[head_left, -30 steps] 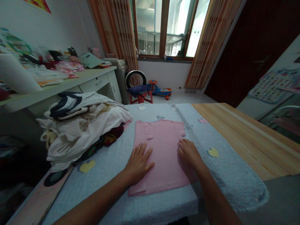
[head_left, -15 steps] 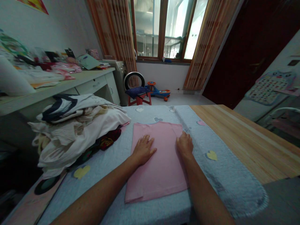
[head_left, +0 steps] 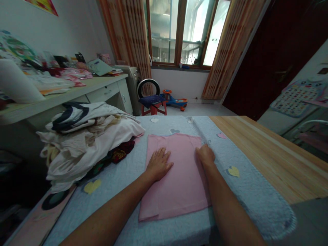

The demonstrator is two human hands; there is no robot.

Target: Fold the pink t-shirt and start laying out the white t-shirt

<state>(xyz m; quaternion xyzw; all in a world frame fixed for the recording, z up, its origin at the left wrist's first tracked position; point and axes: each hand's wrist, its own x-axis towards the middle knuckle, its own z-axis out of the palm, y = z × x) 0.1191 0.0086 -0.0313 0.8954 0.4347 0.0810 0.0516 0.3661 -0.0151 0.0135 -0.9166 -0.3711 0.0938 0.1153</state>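
A folded pink shirt [head_left: 183, 184] lies flat on the light-blue cover, its slightly dipped top edge facing away from me. My left hand [head_left: 159, 165] rests palm down on its left part, fingers spread and thumb pointing right. At the upper right edge of the shirt, my right hand [head_left: 206, 155] is closed, its fingers curled around the edge fabric; the fingertips are partly hidden. Near the bottom left corner the fabric shows a folded-over layer.
A heap of white and dark clothes [head_left: 94, 143] sits to the left on the light-blue cover [head_left: 246, 191]. Bare wooden tabletop [head_left: 271, 150] shows at right. Beyond are a cluttered desk [head_left: 102, 83], a red stool [head_left: 153, 108] and a blue ride-on toy [head_left: 176, 101].
The whole view has shifted slightly. My left hand stays spread on the shirt, and my right hand stays at its right edge, its fingers a little more tucked in.
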